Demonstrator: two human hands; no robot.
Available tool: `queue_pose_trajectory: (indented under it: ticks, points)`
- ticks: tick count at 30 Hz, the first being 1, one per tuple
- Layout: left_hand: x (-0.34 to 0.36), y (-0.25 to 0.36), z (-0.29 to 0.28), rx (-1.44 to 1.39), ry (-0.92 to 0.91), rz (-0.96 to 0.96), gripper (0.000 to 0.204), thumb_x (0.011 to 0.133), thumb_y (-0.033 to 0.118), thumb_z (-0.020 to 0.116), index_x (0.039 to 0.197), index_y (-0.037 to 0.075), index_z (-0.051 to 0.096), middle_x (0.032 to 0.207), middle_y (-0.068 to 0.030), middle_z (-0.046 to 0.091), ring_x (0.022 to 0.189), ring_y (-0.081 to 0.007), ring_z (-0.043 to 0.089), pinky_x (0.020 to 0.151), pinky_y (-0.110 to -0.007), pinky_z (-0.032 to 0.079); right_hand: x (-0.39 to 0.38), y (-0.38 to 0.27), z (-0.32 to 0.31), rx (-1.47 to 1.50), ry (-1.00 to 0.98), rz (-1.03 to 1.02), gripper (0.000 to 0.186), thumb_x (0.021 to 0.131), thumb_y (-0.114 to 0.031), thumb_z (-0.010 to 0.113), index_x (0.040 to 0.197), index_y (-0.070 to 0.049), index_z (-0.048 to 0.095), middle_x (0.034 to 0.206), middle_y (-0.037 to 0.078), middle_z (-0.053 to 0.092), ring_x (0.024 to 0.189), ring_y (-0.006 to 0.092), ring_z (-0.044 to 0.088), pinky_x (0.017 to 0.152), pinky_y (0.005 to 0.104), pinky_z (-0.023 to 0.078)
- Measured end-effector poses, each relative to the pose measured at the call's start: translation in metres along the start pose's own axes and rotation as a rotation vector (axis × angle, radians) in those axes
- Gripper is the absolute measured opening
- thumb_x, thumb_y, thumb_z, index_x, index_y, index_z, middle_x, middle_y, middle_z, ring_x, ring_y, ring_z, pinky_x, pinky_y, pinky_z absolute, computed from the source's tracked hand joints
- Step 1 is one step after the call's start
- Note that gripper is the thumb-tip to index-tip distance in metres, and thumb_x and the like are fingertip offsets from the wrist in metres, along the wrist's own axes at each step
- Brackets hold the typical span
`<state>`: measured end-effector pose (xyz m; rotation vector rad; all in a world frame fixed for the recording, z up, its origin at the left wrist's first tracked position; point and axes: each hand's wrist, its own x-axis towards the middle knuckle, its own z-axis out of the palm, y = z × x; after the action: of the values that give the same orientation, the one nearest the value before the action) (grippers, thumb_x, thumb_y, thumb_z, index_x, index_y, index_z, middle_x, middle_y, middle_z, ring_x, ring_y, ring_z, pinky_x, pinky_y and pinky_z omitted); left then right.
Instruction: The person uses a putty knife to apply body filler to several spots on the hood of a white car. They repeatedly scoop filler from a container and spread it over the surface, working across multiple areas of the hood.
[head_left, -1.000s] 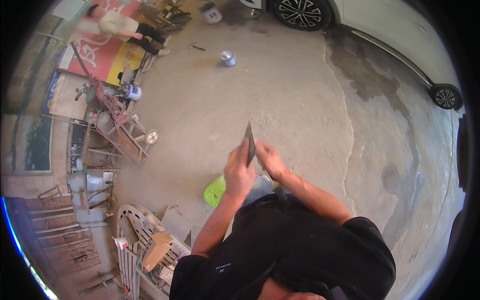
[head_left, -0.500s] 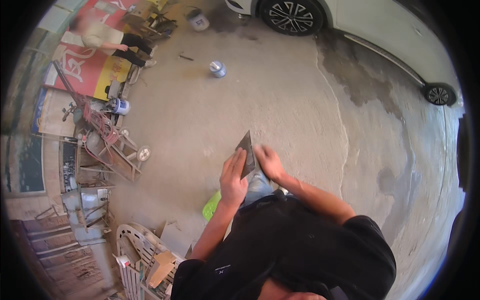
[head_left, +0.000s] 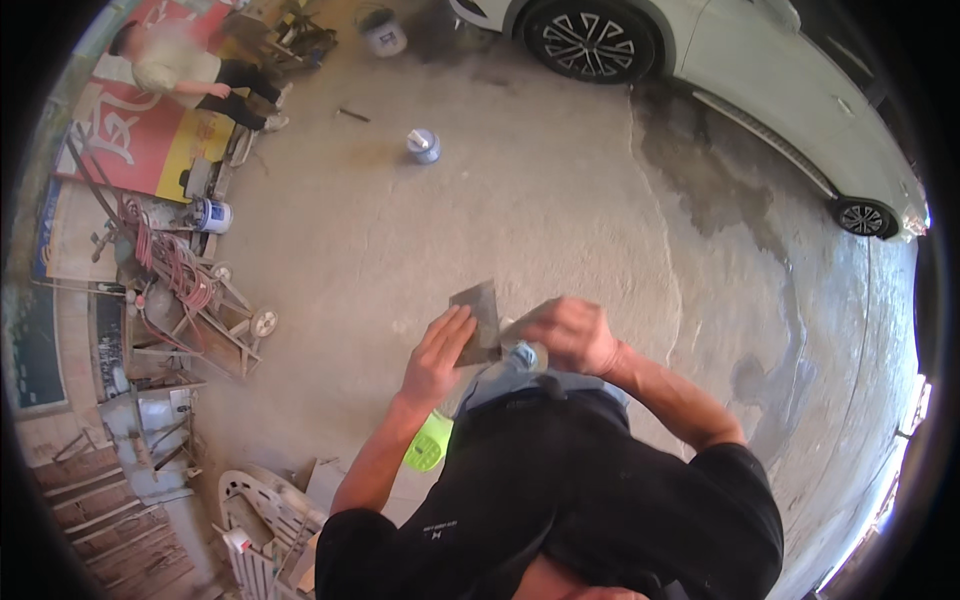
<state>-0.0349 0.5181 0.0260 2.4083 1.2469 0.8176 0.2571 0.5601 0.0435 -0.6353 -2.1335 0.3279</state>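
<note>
Floor (head_left: 330,250), grey concrete w/ a dark wet-looking patch upper R, took up most of the head view. White car (head_left: 765,80) stood upper R, well apart from the hands. Black shirt (head_left: 560,490) covered the torso, lower ctr. Wheeled cart (head_left: 200,320) w/ red hose stood far L; 2nd person (head_left: 185,75), light top & dark trousers, was upper L. R forearm (head_left: 680,395) ran up & L from a bent elbow held out to the side. L forearm (head_left: 375,450) slanted up & a bit R. R hand (head_left: 578,335) was turned inward, back up, fingers bent & pointing L; motion blur, so can't tell if it gripped anything. L hand (head_left: 432,360) held the dark plate (head_left: 487,315): fingers close together, laid across its L side, thumb out of sight. Plate was btwn the hands, up in front of the torso; R fingertips were nr its R edge, can't tell if touching. Green plastic item (head_left: 430,442) w/ holes showed just R of L forearm. Blue can (head_left: 423,147), white on top, stood on the floor beyond the hands; small dark tool (head_left: 352,114) lay to its L.
</note>
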Motion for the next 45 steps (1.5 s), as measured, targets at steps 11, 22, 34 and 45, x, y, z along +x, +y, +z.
queue_pose_trajectory:
  ticks: [11, 22, 34, 45]
  points:
    - [0.047, 0.026, 0.048, -0.392, 0.321, -0.747, 0.037, 0.109, 0.021, 0.055, 0.091, -0.005, 0.073, 0.067, -0.0125, 0.068, 0.069, -0.0187, 0.067, 0.072, -0.038, 0.053, 0.025, 0.041, 0.066, -0.212, -0.176, 0.158, 0.028, 0.079, -0.001, 0.073, 0.107, -0.009, 0.076, 0.08, 0.011, 0.064, 0.07, 0.0235, 0.067, 0.055, 0.0391, 0.055]
    - [0.095, 0.028, 0.046, -0.504, 0.616, -0.72, 0.032, 0.111, 0.022, 0.055, 0.117, -0.008, 0.064, 0.089, -0.0119, 0.069, 0.073, -0.0216, 0.069, 0.065, -0.038, 0.059, 0.042, 0.186, -0.005, 0.91, 0.466, 1.226, 0.021, 0.108, -0.017, 0.064, 0.114, 0.001, 0.073, 0.092, 0.001, 0.072, 0.08, 0.0116, 0.069, 0.068, 0.0336, 0.06]
    - [0.18, 0.032, 0.097, -1.091, 0.541, -0.737, 0.069, 0.116, 0.051, 0.033, 0.146, -0.01, 0.049, 0.136, -0.0211, 0.066, 0.114, -0.0336, 0.072, 0.09, -0.049, 0.065, 0.07, 0.173, 0.005, 1.445, 0.3, 1.239, 0.016, 0.107, -0.017, 0.069, 0.094, -0.009, 0.063, 0.09, 0.0, 0.069, 0.079, 0.0077, 0.068, 0.066, 0.026, 0.061]
    - [0.205, -0.043, 0.074, -1.17, 0.63, -0.819, 0.043, 0.115, 0.024, 0.048, 0.143, -0.008, 0.053, 0.137, -0.0194, 0.065, 0.114, -0.0317, 0.072, 0.087, -0.046, 0.067, 0.102, 0.207, 0.044, 1.491, -0.15, 1.194, 0.041, 0.11, -0.029, 0.065, 0.129, 0.007, 0.066, 0.109, 0.011, 0.074, 0.099, 0.0198, 0.072, 0.091, 0.0366, 0.061]
